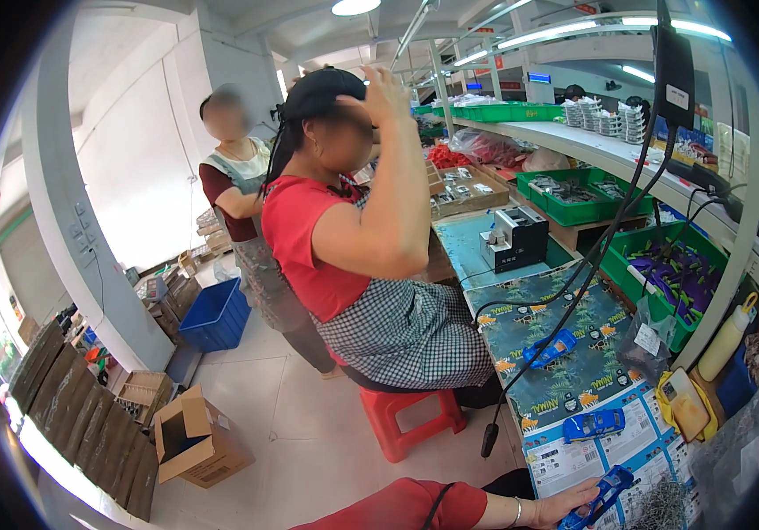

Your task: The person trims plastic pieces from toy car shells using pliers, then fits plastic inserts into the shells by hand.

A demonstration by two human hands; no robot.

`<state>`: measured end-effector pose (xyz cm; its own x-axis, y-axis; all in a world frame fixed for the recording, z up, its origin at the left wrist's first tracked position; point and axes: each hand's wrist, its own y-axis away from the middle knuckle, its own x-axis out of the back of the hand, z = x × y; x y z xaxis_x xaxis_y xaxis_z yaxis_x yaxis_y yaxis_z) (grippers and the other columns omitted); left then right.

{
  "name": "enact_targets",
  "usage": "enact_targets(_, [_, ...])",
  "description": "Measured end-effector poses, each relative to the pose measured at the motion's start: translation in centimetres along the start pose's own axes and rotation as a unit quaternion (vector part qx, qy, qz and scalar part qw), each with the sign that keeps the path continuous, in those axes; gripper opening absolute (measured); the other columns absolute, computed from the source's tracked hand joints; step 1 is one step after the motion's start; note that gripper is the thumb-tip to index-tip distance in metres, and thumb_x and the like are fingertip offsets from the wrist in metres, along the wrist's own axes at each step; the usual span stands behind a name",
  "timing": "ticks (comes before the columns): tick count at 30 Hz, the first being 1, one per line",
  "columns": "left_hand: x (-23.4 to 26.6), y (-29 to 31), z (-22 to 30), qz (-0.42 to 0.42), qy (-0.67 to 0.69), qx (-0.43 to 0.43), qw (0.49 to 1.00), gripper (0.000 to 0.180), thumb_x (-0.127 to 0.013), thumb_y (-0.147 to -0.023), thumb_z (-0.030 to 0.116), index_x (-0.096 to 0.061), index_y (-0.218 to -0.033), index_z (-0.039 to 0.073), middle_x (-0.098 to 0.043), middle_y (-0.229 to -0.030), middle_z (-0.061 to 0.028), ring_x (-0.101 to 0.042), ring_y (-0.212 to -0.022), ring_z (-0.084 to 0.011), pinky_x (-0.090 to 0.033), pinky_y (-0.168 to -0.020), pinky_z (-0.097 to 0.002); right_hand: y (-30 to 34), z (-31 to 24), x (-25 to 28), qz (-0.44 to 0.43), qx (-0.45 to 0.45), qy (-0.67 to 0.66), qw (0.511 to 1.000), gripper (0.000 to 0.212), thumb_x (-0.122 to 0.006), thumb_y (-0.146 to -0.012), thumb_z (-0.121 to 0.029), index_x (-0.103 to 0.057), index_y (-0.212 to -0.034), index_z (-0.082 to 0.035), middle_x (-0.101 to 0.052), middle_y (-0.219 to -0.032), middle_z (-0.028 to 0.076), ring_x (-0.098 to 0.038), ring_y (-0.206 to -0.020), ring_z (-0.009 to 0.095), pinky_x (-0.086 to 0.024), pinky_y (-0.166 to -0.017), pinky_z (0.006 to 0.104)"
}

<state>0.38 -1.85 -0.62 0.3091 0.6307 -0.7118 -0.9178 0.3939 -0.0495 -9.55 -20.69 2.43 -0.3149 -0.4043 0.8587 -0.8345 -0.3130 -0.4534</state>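
Note:
From the lower edge a red-sleeved forearm with a bracelet reaches right, and my left hand (569,505) is closed around a blue toy car body (614,482). It holds the car over printed sheets on the bench. Just right of the hand lies a heap of small silvery metal pieces (662,505), too fine to name. Farther up the bench sit a second blue toy car (593,426) and a third blue toy car (550,347). My right hand is out of the picture.
A co-worker in red (326,221) sits on a red stool (397,424), hand raised to the head; another person (238,177) stands behind. Black cables (565,283) hang across the bench. A black device (516,240), green bins (573,199) and a yellow bottle (726,340) stand along it.

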Motion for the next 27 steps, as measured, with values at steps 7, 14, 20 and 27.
enact_targets(7, [1.0,0.5,0.3,-0.019,0.038,0.078,0.996,0.065,-0.044,-0.090,0.046,-0.018,-0.139,0.013,-0.040,-0.088,-0.0003,-0.035,-0.070,-0.0054,-0.042,-0.067,-0.0192,0.3,0.4,-0.1,-0.029,-0.007,0.002,1.000,0.042,-0.053,-0.078,-0.020,-0.051,-0.116,-0.002,-0.052,-0.108,0.024,-0.049,-0.097,0.043,-0.037,-0.083,0.0520])
enact_targets(14, [0.6,-0.3,-0.3,0.001,-0.053,-0.012,0.999,0.025,-0.043,-0.092,0.034,-0.048,-0.079,0.012,-0.037,-0.064,0.0037,-0.032,-0.057,-0.0079,-0.030,-0.056,-0.0227,0.3,0.3,-0.1,-0.025,-0.006,0.023,0.999,0.041,-0.052,-0.079,-0.022,-0.052,-0.115,-0.002,-0.052,-0.108,0.023,-0.049,-0.098,0.042,-0.037,-0.085,0.0514])
enact_targets(20, [-0.1,-0.3,-0.2,0.022,-0.036,-0.010,0.999,0.027,-0.044,-0.091,0.035,-0.048,-0.079,0.011,-0.038,-0.063,0.0032,-0.032,-0.056,-0.0082,-0.030,-0.055,-0.0233,0.4,0.2,-0.2,-0.016,-0.019,0.014,1.000,0.041,-0.053,-0.079,-0.021,-0.051,-0.116,-0.002,-0.052,-0.108,0.023,-0.048,-0.098,0.042,-0.037,-0.086,0.0510])
enact_targets(27, [0.8,-0.3,-0.5,0.056,0.001,0.014,0.998,0.021,-0.051,-0.087,0.029,-0.053,-0.085,0.008,-0.042,-0.067,0.0030,-0.035,-0.059,-0.0076,-0.031,-0.056,-0.0227,0.4,0.4,-0.3,-0.032,-0.017,0.028,0.999,0.042,-0.055,-0.078,-0.020,-0.051,-0.116,-0.002,-0.053,-0.106,0.023,-0.048,-0.096,0.042,-0.037,-0.084,0.0507])
